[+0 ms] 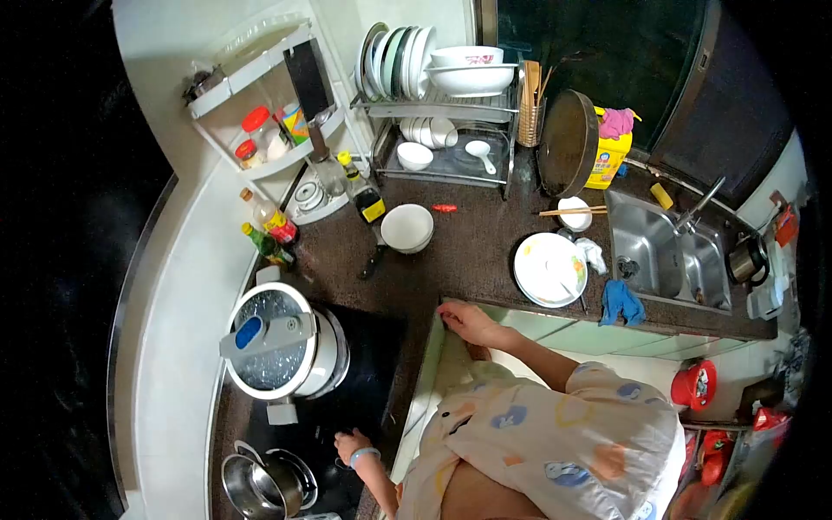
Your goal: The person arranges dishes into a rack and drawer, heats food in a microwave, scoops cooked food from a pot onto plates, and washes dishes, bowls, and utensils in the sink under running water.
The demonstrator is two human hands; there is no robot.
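Observation:
My left hand [352, 446], with a light blue band at the wrist, is at the front part of the black cooktop [373, 342]. Its fingers are slightly apart and hold nothing visible. My right hand [468, 322] rests at the counter's edge near the inner corner, its fingers loosely extended and partly hidden, with no object seen in it. On the cooktop a white pot [325, 351] stands under a glass lid [270, 338] with a grey handle bar; the glass looks fogged or wet. Steel pots [251, 490] sit at the lower left, near my left hand.
A white bowl [407, 228] and black-handled knife [373, 262] lie behind the cooktop. Stacked plates [550, 269], chopsticks [555, 211] and a blue cloth [620, 302] are left of the sink [646, 251]. Bottles [276, 221], a corner shelf [251, 69] and dish rack [442, 110] stand behind.

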